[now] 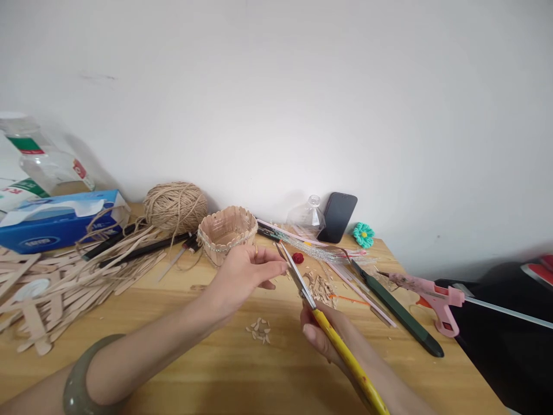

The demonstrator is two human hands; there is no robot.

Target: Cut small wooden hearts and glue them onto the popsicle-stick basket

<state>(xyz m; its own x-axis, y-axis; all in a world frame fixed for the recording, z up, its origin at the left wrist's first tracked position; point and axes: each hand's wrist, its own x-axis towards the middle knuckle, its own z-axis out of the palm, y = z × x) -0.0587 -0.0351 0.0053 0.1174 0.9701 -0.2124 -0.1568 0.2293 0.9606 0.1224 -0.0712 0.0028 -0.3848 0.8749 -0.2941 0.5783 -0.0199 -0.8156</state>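
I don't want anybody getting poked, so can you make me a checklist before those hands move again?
1. Right hand has the yellow-handled tool: ok, it is gripped.
2. Left hand well away from the blades: not ok, the fingertips are right beside them.
3. Something pinched in the left hand: cannot tell, too small to make out.
4. Little ring of wood chips apart from both hands: ok.
5. Basket upright: ok.
6. Pink glue gun cool: cannot tell from a picture.

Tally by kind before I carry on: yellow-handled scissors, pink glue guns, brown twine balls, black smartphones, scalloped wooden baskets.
Yellow-handled scissors: 1
Pink glue gun: 1
Brown twine ball: 1
Black smartphone: 1
Scalloped wooden basket: 1
Total: 5
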